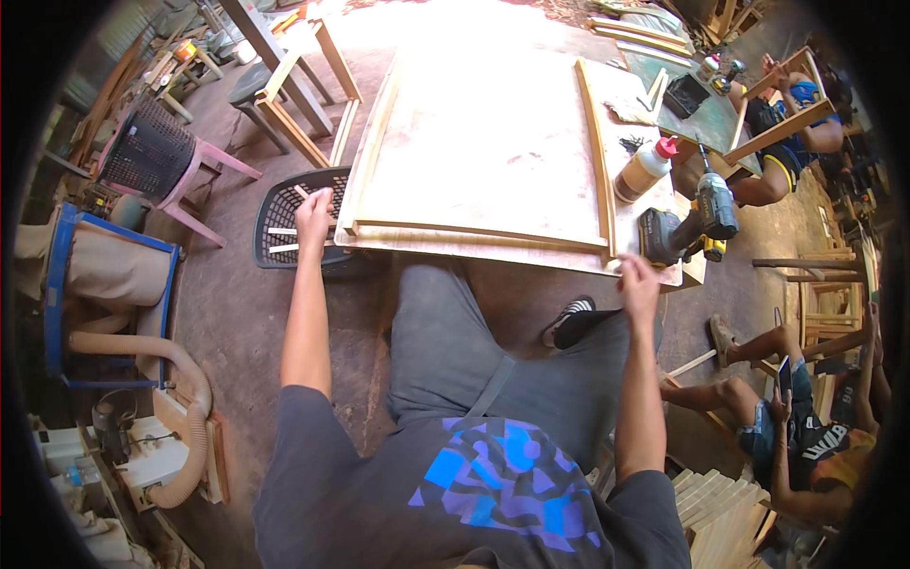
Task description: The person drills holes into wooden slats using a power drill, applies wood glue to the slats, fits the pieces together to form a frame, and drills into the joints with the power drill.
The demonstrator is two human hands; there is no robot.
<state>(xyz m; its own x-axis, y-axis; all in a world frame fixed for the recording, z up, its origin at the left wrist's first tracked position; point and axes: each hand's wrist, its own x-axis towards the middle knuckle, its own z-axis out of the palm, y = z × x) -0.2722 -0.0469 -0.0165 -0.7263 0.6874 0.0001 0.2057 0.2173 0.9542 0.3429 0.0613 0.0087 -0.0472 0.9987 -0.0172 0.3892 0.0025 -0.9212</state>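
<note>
- Wooden frame: lies flat on the surface, in front of the person.
- Left hand: above the black basket with wood strips; grip curled, contents cannot be told.
- Right hand: beside the frame's near right corner; grip blurred, state cannot be told.
- Drill: right of the frame.

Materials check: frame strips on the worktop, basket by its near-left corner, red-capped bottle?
Frame strips: wood, apparently unpainted; tan, straight-edged lengths.
Basket: likely moulded plastic, black; thin wall with regular openings.
Bottle: probably plastic, smooth; pale above, tan below, though whether that's contents or label is unclear. Its cap looks like solid-red plastic.
</note>
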